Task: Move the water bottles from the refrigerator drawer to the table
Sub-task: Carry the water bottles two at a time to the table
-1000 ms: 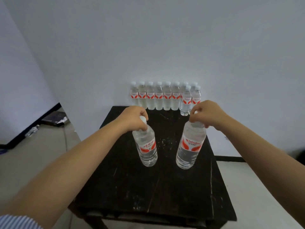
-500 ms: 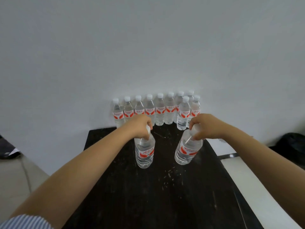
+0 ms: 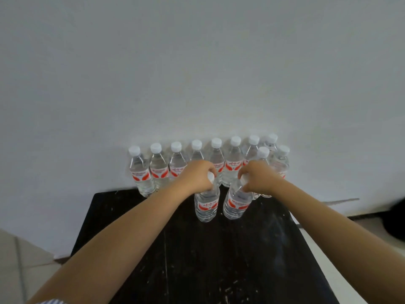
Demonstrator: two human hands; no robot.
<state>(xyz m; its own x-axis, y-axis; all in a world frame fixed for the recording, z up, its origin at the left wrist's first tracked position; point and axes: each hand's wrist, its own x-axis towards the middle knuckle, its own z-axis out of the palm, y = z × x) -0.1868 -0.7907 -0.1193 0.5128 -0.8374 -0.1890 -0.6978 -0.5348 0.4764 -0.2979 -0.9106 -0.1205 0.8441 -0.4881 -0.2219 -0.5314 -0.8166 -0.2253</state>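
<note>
My left hand (image 3: pixel 197 176) grips the neck and white cap of a clear water bottle (image 3: pixel 206 205) with a red and white label. My right hand (image 3: pixel 259 177) holds a second such bottle (image 3: pixel 236 202) by its cap, tilted slightly. Both bottles are low over the far part of the black table (image 3: pixel 219 260), close together; whether they touch the top I cannot tell. Just behind them a row of several like bottles (image 3: pixel 157 170) stands along the table's back edge against the white wall, with two more in front at the right end (image 3: pixel 263 154).
The black tabletop is scratched and speckled with white marks. A pale floor (image 3: pixel 28 260) shows at the lower left and right. A dark object (image 3: pixel 394 220) lies at the right edge near the wall base.
Both hands have carried their bottles farther back across the table toward the row at the wall, and closer to each other. The view has tipped up and closer to the wall.
</note>
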